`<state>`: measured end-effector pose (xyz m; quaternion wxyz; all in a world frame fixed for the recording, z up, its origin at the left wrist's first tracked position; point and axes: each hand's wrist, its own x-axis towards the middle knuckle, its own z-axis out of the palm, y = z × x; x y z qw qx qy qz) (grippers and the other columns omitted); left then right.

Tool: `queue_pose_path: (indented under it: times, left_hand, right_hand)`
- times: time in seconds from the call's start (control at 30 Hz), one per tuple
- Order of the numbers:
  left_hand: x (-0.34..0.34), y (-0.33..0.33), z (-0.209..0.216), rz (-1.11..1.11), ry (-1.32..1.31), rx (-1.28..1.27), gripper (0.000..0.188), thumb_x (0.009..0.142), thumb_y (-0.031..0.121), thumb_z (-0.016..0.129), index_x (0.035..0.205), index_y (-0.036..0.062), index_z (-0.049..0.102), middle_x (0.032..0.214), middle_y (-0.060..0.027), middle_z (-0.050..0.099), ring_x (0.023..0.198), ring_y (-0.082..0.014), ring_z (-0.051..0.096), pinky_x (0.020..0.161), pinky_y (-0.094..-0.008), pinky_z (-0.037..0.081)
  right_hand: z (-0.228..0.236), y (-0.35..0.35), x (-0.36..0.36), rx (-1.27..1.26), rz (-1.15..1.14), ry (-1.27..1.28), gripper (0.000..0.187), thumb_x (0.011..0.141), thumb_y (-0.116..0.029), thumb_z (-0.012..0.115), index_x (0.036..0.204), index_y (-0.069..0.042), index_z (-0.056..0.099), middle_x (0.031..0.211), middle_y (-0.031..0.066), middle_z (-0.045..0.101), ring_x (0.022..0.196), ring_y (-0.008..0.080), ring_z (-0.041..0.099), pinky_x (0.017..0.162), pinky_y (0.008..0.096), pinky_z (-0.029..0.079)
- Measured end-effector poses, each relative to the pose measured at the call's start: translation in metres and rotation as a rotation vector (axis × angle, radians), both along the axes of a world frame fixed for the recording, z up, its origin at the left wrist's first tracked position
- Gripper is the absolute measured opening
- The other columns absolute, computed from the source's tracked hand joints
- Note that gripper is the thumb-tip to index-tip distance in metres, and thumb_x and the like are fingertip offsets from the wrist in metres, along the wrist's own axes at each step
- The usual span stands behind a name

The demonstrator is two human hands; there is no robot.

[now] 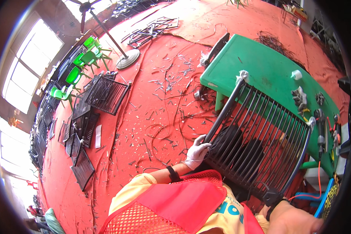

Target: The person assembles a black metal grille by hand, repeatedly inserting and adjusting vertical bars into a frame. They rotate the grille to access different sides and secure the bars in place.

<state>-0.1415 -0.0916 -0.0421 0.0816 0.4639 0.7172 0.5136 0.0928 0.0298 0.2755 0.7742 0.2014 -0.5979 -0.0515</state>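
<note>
A black panel of parallel metal bars (265, 136) stands tilted before me. Its far end leans against the green table, and my dark trouser legs show between the bars. My left hand (199, 152), in a white glove, is closed around the near end of its left side rail. White wrapping (242, 75) covers the far left corner, and more (311, 122) sits on the far right one. My bare right forearm or hand (294, 221) is at the lower right, beside a dark object (273, 196) at the panel's near edge; its fingers cannot be made out.
On the green table (257, 58) are a white roll (296, 75), crumpled wrapping (299, 97) and a power tool (320, 128) with an orange cord. Offcuts litter the red floor covering (152, 105). Stacked black panels (84, 113), green chairs (89, 57) and a standing fan (127, 58) are leftward.
</note>
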Motion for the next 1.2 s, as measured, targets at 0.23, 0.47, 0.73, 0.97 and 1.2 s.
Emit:
queue_pose_path:
  times: [0.23,0.47,0.73,0.97,1.2]
  left_hand:
    - [0.003,0.0,-0.009,0.018,-0.016,-0.006,0.025,0.082,0.004,0.065,0.106,0.0111,0.066,0.128,-0.0176,0.05,0.102,-0.0324,0.063,0.086,-0.0358,0.052]
    - [0.006,0.0,-0.01,0.038,0.023,0.041,0.023,0.083,0.007,0.067,0.106,0.0126,0.067,0.129,-0.0178,0.05,0.111,-0.0333,0.059,0.09,-0.0346,0.05]
    - [0.006,0.002,-0.003,0.048,0.047,0.067,0.022,0.081,0.013,0.069,0.104,0.0128,0.067,0.128,-0.0185,0.052,0.101,-0.0358,0.061,0.083,-0.0378,0.051]
    - [0.005,0.0,-0.005,0.01,0.023,-0.012,0.024,0.082,0.009,0.068,0.106,0.011,0.066,0.13,-0.0206,0.051,0.112,-0.0374,0.057,0.09,-0.0368,0.05]
    - [0.005,0.002,-0.009,-0.007,0.019,0.045,0.024,0.08,0.007,0.069,0.104,0.0077,0.065,0.125,-0.0238,0.052,0.111,-0.0415,0.055,0.091,-0.0402,0.048]
  right_hand:
    - [-0.083,0.022,-0.007,-0.438,-0.083,-0.451,0.031,0.095,-0.017,0.04,0.115,0.005,0.046,0.106,0.0272,0.057,0.089,0.0378,0.059,0.076,0.0481,0.051]
    - [-0.202,0.0,-0.045,-0.913,-0.001,-1.145,0.013,0.086,0.005,0.053,0.096,0.0,0.06,0.091,0.015,0.062,0.086,0.0316,0.061,0.078,0.0388,0.05]
    - [-0.26,-0.021,-0.06,-0.715,0.205,-1.377,0.017,0.083,0.003,0.058,0.099,0.0,0.06,0.092,0.016,0.063,0.085,0.0332,0.061,0.076,0.0405,0.051]
    - [-0.282,-0.027,-0.067,-0.545,-0.054,-1.469,0.034,0.079,-0.019,0.068,0.108,-0.003,0.059,0.111,0.0152,0.056,0.106,0.0344,0.052,0.092,0.0455,0.042]
    - [-0.303,-0.025,-0.061,-0.422,-0.264,-1.473,0.057,0.074,-0.031,0.074,0.121,-0.006,0.054,0.138,0.0212,0.04,0.131,0.0422,0.034,0.106,0.0569,0.029]
